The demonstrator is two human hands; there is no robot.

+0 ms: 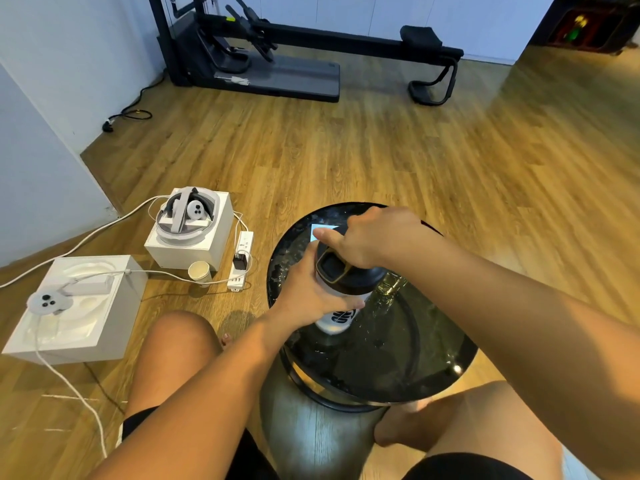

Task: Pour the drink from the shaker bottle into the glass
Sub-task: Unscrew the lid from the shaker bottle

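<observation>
A white shaker bottle [337,318] with a black lid [343,271] stands upright on a round black glass-topped table [391,362]. My left hand [306,292] grips the bottle's upper body just below the lid. My right hand [375,237] comes in from the right and holds the lid from above, thumb stretched along its far side. A clear glass [393,289] stands right beside the bottle on its right, mostly hidden behind my right forearm; whether it holds any liquid is unclear.
On the wooden floor to the left stand two white boxes [194,244] [79,306] with VR headset parts, a power strip [241,259], white cables and a paper cup [200,271]. A rowing machine [294,50] stands at the back wall. My knees flank the table.
</observation>
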